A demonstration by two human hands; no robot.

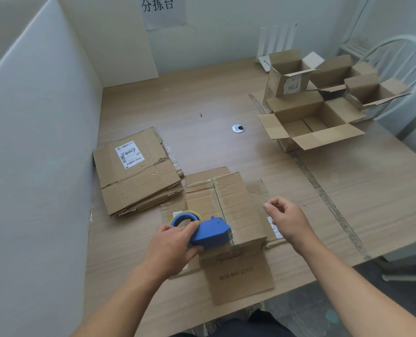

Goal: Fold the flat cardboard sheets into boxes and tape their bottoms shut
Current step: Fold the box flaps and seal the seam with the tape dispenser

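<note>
Box [229, 205]: at 6 o'clock on the table [202, 98], right in front of me, its flaps folded over on top, other flaps splayed flat on the wood around it.
Tape dispenser [210, 233]: blue, resting on the box's near edge over the middle seam, nose toward 3 o'clock.
Left hand [175, 249]: my fingers and thumb are wrapped round the dispenser's body.
Right hand [287, 220]: hovering at 3 o'clock of the box, above its side flap, fingers loosely curled; I see nothing held in them.
Flat sheets [139, 171]: a stack at 10 o'clock, its near corner just beside the box's far-left flap.
Open boxes [309, 122]: a cluster at 2 o'clock, well apart, tops open.
Cable hole [238, 128]: metal ring at 12 o'clock, between the stack and the open boxes.
Chair [411, 69]: white, behind that cluster.
Partition [31, 142]: white wall along 9 o'clock, close against the stack.
</note>
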